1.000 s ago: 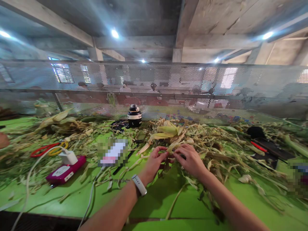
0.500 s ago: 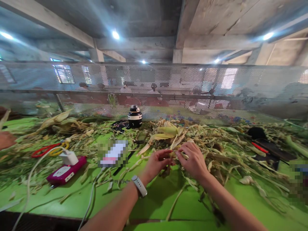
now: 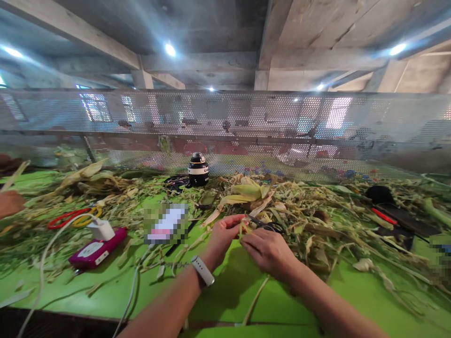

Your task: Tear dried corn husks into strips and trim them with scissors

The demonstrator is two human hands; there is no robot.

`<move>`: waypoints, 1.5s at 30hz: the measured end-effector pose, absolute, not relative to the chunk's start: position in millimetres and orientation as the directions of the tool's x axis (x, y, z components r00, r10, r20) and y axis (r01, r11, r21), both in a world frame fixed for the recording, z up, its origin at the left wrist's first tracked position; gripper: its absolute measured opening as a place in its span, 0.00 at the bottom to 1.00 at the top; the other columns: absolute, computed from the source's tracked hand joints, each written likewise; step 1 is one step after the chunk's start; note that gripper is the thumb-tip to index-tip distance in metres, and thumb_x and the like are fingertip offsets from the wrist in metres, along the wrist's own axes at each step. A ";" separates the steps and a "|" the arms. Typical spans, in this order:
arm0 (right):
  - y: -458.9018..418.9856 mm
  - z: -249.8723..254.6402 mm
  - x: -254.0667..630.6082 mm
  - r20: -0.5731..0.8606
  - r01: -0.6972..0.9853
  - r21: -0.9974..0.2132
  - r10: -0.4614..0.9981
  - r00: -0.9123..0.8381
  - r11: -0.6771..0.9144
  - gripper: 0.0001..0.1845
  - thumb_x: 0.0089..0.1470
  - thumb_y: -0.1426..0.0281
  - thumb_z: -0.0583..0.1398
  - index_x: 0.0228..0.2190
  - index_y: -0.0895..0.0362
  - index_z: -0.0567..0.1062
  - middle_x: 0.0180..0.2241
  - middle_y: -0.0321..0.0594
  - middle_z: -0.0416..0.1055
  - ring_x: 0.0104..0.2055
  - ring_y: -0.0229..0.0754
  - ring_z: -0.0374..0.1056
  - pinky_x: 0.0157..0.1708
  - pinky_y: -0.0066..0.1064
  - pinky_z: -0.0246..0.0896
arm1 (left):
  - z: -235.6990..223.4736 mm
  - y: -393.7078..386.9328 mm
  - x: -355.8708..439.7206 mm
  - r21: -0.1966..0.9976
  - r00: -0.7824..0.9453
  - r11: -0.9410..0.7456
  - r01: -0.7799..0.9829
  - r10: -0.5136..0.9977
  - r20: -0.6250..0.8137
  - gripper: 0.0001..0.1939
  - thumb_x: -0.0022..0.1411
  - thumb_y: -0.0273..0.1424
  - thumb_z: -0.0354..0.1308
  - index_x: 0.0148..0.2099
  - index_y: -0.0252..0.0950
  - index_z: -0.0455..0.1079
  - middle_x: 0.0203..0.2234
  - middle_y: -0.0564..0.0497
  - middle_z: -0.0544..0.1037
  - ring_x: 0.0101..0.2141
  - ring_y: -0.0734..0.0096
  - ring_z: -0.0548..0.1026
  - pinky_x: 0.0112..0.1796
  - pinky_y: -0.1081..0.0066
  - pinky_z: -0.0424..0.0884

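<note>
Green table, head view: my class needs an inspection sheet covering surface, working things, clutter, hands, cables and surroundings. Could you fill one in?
Surface: green table, strewn with dry leaves.
Job's things: yellow-green strip between the hands; dark looped thing by the right hand, identity unclear.
Clutter: black bottle, purple power block, partly pixelated phone-like device.
Hands: left hand pinches the strip; right hand meets it, grip partly hidden.
Cables: white cable from the plug; another from the device.
Surroundings: perforated screen behind; another person's hand at the left edge.
</note>
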State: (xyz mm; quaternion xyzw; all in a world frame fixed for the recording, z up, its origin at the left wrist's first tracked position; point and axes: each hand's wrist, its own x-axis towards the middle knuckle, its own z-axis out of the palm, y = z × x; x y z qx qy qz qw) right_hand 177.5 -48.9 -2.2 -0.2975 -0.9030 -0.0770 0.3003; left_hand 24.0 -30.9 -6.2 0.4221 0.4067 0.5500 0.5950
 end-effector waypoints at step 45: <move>-31.2 16.1 196.3 0.370 0.006 -0.929 0.925 0.089 0.371 0.19 0.46 0.54 0.64 0.23 0.57 0.70 0.17 0.31 0.65 0.19 0.33 0.57 0.19 0.25 0.52 | 1.5 -29.3 11.2 0.919 0.359 0.132 -0.372 0.933 0.012 0.22 0.43 0.33 0.72 0.44 0.38 0.78 0.41 0.47 0.79 0.32 0.75 0.73 0.40 0.70 0.67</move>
